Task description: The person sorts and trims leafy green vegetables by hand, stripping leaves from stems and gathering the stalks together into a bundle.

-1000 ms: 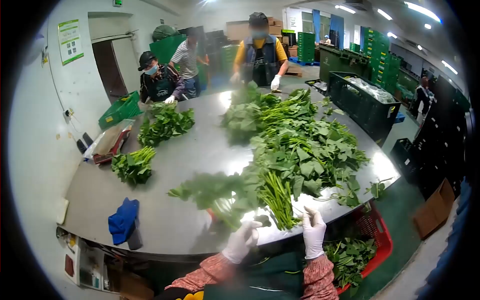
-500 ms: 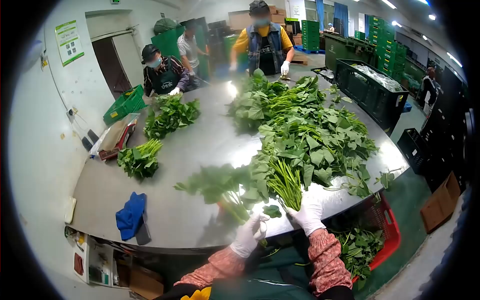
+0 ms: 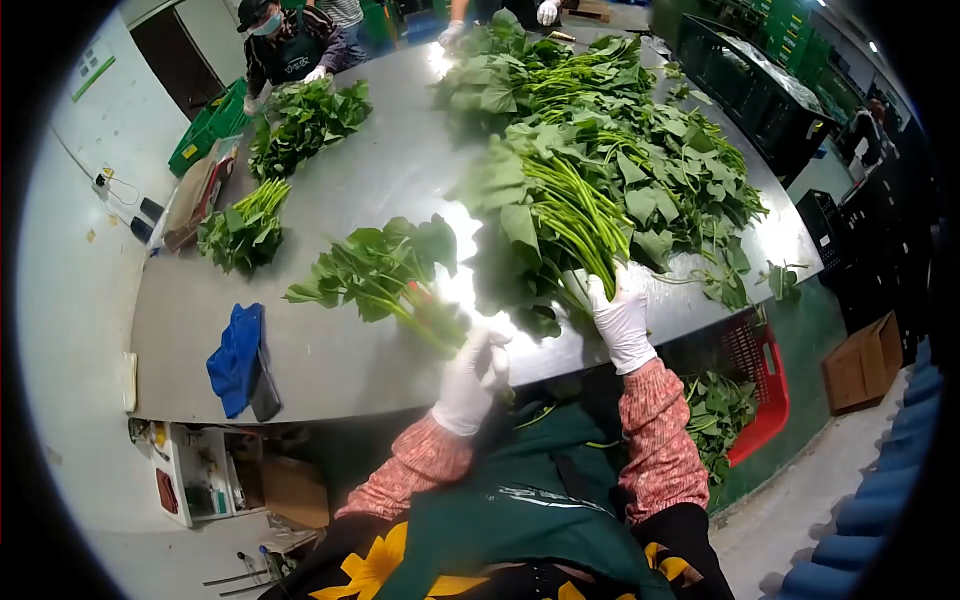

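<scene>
My left hand [image 3: 468, 378], in a white glove, is closed around the stem ends of a small bunch of leafy greens [image 3: 380, 265]. Its leaves point away to the left over the steel table [image 3: 330, 350], and a small orange-red spot shows among the stems. My right hand [image 3: 622, 322], also gloved, grips the lower stems of a thicker bunch of leafy greens [image 3: 580, 210]. That bunch leans against the big pile of greens [image 3: 660, 170], so its far leaves merge with the pile. A loose leaf [image 3: 540, 322] lies between my hands.
Two bundles of greens, one [image 3: 310, 120] behind the other [image 3: 243, 230], rest on the left. A blue cloth [image 3: 235, 355] lies near the front edge. Below right is a red crate [image 3: 768, 390] with greens. A black crate [image 3: 750, 90] stands behind. Co-workers [image 3: 290, 45] are across the table.
My view has tilted down. My right hand has moved forward with its bunch, which now sits higher against the pile. My left hand still holds its bunch, now seen more sharply.
</scene>
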`<action>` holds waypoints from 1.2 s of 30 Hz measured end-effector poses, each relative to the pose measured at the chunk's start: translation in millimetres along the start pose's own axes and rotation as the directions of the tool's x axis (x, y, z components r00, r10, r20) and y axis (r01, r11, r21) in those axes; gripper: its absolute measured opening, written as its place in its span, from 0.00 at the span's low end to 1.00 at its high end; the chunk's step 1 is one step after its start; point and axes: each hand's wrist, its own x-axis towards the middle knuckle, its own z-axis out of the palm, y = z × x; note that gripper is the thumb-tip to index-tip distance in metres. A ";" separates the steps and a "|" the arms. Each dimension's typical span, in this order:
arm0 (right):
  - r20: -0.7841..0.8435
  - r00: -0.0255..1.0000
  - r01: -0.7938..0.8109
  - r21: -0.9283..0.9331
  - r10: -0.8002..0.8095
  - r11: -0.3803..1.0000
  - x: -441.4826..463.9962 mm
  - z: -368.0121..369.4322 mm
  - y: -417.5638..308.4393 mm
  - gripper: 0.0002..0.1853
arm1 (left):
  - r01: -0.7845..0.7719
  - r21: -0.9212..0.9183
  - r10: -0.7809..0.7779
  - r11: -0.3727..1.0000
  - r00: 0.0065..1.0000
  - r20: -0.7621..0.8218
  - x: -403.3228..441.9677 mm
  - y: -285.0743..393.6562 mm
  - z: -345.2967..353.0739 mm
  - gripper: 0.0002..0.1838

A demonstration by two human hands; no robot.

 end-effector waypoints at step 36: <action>0.181 0.966 -0.248 0.437 0.185 0.865 22.7 14.9 -49.6 0.09 | 0.014 0.155 0.015 0.988 0.983 -0.182 0.8 12.0 -1.4 0.13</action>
